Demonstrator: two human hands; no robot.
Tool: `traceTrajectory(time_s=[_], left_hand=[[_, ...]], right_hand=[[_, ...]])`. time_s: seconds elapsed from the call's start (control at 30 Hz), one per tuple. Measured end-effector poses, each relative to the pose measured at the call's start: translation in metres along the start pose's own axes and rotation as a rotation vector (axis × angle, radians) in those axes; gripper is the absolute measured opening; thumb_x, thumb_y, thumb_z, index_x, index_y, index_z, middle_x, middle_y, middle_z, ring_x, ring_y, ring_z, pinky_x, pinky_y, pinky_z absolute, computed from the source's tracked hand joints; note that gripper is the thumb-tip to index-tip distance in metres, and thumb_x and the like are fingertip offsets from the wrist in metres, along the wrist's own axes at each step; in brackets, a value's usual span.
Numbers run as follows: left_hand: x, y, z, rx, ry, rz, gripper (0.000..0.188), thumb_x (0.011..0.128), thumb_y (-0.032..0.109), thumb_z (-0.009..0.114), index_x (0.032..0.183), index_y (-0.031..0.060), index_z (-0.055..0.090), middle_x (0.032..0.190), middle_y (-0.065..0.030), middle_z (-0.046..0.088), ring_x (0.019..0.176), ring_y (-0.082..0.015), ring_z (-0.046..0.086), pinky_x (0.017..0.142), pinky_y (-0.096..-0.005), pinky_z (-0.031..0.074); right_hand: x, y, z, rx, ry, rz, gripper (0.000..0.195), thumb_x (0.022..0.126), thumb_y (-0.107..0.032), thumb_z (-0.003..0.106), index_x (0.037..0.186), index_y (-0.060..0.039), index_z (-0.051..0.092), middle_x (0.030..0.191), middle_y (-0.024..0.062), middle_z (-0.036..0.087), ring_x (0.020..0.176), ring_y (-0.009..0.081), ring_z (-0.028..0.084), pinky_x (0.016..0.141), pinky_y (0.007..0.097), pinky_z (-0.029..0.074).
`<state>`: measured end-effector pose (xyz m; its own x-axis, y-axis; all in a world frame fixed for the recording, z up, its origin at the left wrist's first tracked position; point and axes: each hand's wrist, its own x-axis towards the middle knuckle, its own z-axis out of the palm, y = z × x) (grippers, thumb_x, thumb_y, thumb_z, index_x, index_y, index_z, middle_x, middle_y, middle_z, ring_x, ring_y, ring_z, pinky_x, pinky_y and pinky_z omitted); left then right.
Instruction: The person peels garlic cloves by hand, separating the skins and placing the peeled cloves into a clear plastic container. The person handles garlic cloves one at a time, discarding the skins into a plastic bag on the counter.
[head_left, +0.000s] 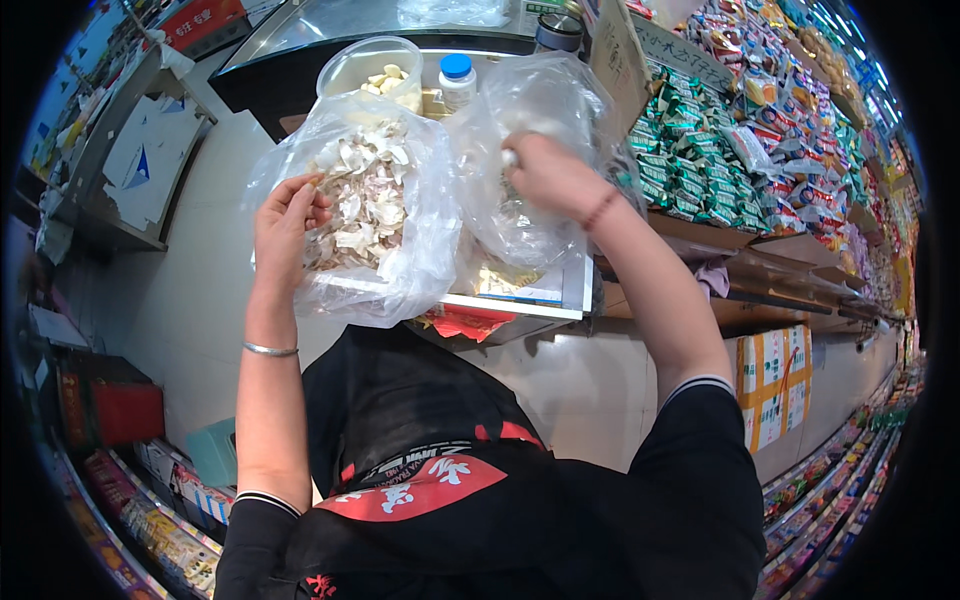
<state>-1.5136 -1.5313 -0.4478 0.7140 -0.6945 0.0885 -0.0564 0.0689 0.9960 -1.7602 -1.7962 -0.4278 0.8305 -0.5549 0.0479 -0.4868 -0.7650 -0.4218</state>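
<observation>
Before me an open clear plastic bag (431, 255) holds a heap of dry garlic skins (364, 199). Over its left side is my left hand (285, 221), fingers curled together at the edge of the skins. Whether something small sits between its fingertips is unclear. My right hand (551, 176), slightly blurred, is at a second clear plastic bag (525, 232) to the right. A small white piece, apparently garlic (510, 158), shows at its fingertips. Behind the skins stands a clear round plastic tub (330, 71) with peeled garlic cloves (386, 79).
A white bottle with a blue cap (457, 81) and a dark-lidded jar (559, 34) stand at the back. Green-wrapped snacks (682, 157) fill the display at right, beside an upright cardboard piece (621, 64). A taped carton (774, 386) sits on the floor.
</observation>
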Motion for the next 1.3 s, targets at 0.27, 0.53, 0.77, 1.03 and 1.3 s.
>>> traceTrajectory(time_s=[0.27,0.53,0.77,1.03,1.3], left_hand=[[-0.002,0.005,-0.006,-0.012,-0.009,-0.031,0.025,0.104,0.018,0.061,0.120,0.0013,0.069,0.089,-0.0037,0.069,0.075,-0.0082,0.062,0.071,-0.0219,0.051],[-0.004,0.004,0.000,-0.126,-0.136,-0.016,0.032,0.107,0.027,0.058,0.121,0.0003,0.068,0.092,-0.0022,0.068,0.078,-0.0076,0.062,0.074,-0.0223,0.052],[-0.002,0.006,-0.011,-0.290,-0.325,-0.088,0.044,0.110,0.041,0.051,0.126,0.0016,0.063,0.096,-0.0025,0.068,0.079,-0.0097,0.066,0.070,-0.0248,0.055],[-0.002,0.010,-0.011,-0.258,-0.221,-0.145,0.049,0.107,0.051,0.054,0.108,0.0041,0.066,0.075,0.0014,0.056,0.059,-0.0053,0.049,0.054,-0.0232,0.042],[-0.005,0.014,-0.006,-0.227,-0.183,-0.147,0.060,0.105,0.061,0.049,0.097,0.0040,0.066,0.067,-0.0001,0.055,0.050,-0.0056,0.046,0.048,-0.0217,0.038]], right_hand=[[-0.094,-0.058,-0.059,1.329,-0.010,-0.150,0.040,0.101,-0.008,0.062,0.139,0.0023,0.053,0.118,0.0108,0.071,0.111,0.0195,0.070,0.087,0.0304,0.056],[-0.032,-0.139,-0.016,1.283,-0.234,-0.205,0.039,0.098,-0.009,0.069,0.132,0.0036,0.054,0.113,0.0068,0.069,0.095,0.0094,0.065,0.072,0.0262,0.053],[0.027,-0.175,0.056,0.425,0.218,-0.428,0.029,0.092,-0.013,0.075,0.115,-0.0006,0.062,0.092,0.0090,0.064,0.078,0.0162,0.066,0.070,0.0313,0.053],[0.039,-0.166,0.047,0.655,0.074,-0.546,0.024,0.097,-0.010,0.069,0.120,-0.0024,0.066,0.092,0.0115,0.068,0.073,0.0186,0.064,0.068,0.0315,0.052],[0.047,-0.160,0.047,0.538,0.012,-0.621,0.017,0.095,-0.007,0.068,0.111,-0.0013,0.067,0.092,0.0155,0.069,0.080,0.0307,0.069,0.073,0.0380,0.054]])
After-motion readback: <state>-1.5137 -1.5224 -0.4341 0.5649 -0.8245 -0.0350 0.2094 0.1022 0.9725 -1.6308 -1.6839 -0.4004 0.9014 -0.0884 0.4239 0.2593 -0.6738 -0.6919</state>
